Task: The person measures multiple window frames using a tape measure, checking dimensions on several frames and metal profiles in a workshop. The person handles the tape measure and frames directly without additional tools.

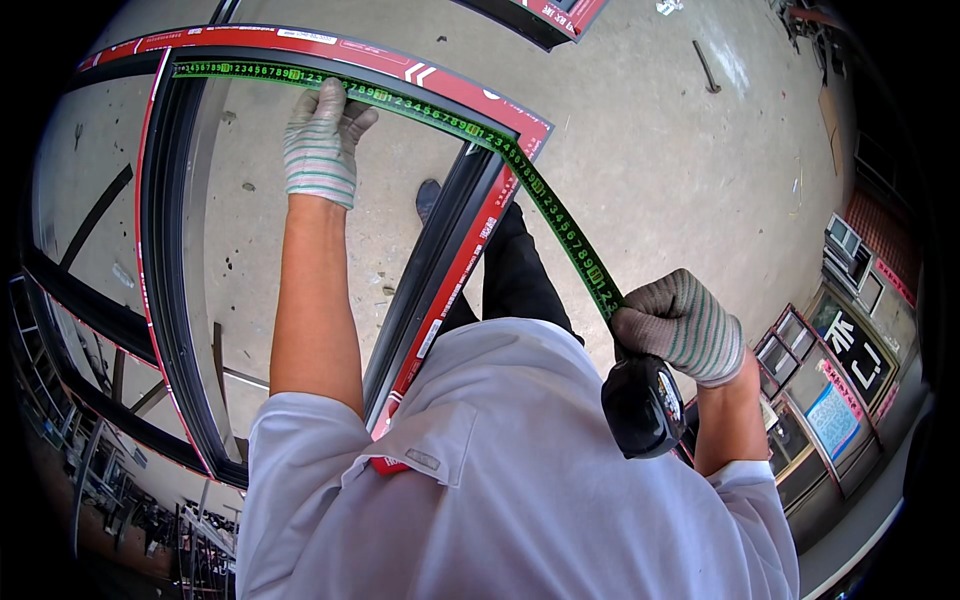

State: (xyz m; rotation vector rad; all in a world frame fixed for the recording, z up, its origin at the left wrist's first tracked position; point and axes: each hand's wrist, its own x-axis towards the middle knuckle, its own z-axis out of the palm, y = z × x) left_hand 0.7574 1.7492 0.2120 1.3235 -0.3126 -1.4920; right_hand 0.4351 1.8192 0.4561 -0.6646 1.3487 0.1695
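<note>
A green tape measure [566,230] with black markings lies lengthwise, left to right, along the red-and-black frame's [445,78] top bar, then slants down rightward to its black case [640,410]. The right hand [680,325] pinches it; left fingertips cover some markings, the left hand's [320,150] grip unclear.

Pale, scuffed concrete floor [640,200] spreads beneath me, a hammer-like tool [705,65] lying on it at upper right and a white scrap [668,6] near the top edge. Dark debris [248,186] dots it left of center; my dark shoe [428,198] rests nearby. At upper left, a red-and-black frame [440,80] bears my green tape blade [425,110] along its top bar.
</note>
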